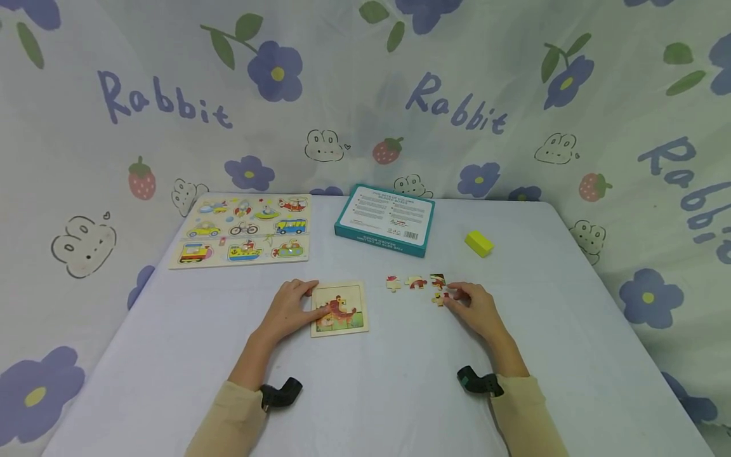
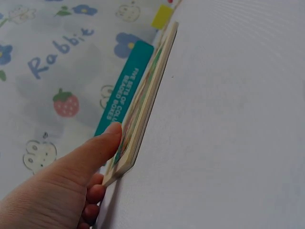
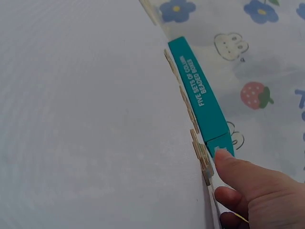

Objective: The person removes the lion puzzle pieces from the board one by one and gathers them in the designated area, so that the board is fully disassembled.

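A small square wooden jigsaw puzzle (image 1: 354,320) with a brown animal picture lies on the white table. My left hand (image 1: 288,308) holds it at its left side, thumb over the picture and fingers along the edge. The left wrist view shows the puzzle's edge-on frame (image 2: 150,102) under the thumb. To the right, loose puzzle pieces lie in a short row: one with a pink patch (image 1: 393,283), one with a brown arch (image 1: 415,282) and a dark-cornered one (image 1: 437,280). Below the last, my right hand (image 1: 478,310) pinches another puzzle piece (image 1: 439,299) between thumb and forefinger.
Behind the pieces lies a teal and white box (image 1: 385,219). A yellow block (image 1: 479,244) sits at the right. On the back left is a large vehicle puzzle board (image 1: 242,231). A printed curtain (image 1: 365,95) hangs behind the table (image 1: 388,393).
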### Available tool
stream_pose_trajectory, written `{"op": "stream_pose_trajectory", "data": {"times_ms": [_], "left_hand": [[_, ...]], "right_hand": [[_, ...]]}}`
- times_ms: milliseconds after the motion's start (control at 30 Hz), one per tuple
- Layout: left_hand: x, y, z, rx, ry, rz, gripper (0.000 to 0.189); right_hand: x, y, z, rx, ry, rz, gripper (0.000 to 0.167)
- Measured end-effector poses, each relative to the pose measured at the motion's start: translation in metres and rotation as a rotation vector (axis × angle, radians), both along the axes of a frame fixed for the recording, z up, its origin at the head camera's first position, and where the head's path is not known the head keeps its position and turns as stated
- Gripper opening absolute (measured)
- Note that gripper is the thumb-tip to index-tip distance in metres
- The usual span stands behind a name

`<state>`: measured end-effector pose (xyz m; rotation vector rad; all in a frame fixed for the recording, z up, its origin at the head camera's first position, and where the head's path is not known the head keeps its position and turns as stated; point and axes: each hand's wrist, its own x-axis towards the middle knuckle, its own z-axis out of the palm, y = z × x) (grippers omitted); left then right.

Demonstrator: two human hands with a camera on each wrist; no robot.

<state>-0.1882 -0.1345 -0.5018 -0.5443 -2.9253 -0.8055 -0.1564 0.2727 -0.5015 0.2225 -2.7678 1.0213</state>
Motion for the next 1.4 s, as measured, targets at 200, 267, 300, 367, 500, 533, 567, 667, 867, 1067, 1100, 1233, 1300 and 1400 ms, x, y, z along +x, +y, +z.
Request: {"op": "stream_pose_trajectory", "data": {"times_ms": [200,267,300,367,500,533,567,667,867,1067,1100,1233,1300,1400], "left_hand": [[-0.001,-0.003,-0.001,0.022,0.004,-0.008,0.066],[-0.001,-0.004,-0.002,0.031,0.005,-0.013,0.063],[-0.001,-0.005,-0.002,0.038,0.004,-0.016,0.062],[0.0,-0.005,-0.003,0.048,0.001,-0.018,0.06],[0.001,-0.006,-0.004,0.055,-0.001,-0.015,0.057],[0.001,-0.006,-0.004,0.057,0.0,-0.014,0.055],[0.001,-0.006,-0.005,0.061,0.001,-0.013,0.053],[0.001,-0.006,-0.005,0.084,-0.002,-0.013,0.045],[0.002,-0.006,-0.005,0.107,0.004,-0.031,0.036],[0.001,-0.005,-0.002,0.109,0.007,-0.036,0.035],[0.001,-0.005,-0.001,0.11,0.003,-0.034,0.035],[0.0,-0.005,-0.001,0.097,-0.005,-0.03,0.035],[0.0,-0.004,-0.001,0.092,-0.003,-0.029,0.035],[0.001,-0.003,0.0,0.099,0.001,-0.029,0.035]], "right_hand": [[0.0,-0.003,0.002,-0.05,0.029,0.005,0.032],[0.0,-0.006,0.003,-0.065,0.027,0.012,0.03],[0.0,-0.007,0.005,-0.073,0.023,0.015,0.029],[0.0,-0.012,0.007,-0.074,0.02,0.022,0.027],[-0.001,-0.024,0.016,-0.072,0.015,0.071,0.025],[-0.002,-0.027,0.018,-0.066,0.013,0.089,0.024],[-0.002,-0.031,0.021,-0.06,0.006,0.108,0.024],[-0.003,-0.041,0.027,-0.053,-0.016,0.157,0.02],[-0.01,-0.059,0.03,-0.058,-0.039,0.238,0.02],[-0.016,-0.08,0.035,-0.031,-0.047,0.311,0.019],[-0.016,-0.084,0.036,-0.025,-0.047,0.319,0.019],[-0.018,-0.1,0.038,-0.007,-0.042,0.371,0.019],[-0.019,-0.106,0.036,0.004,-0.04,0.404,0.019],[-0.022,-0.115,0.032,-0.011,-0.049,0.451,0.02]]}}
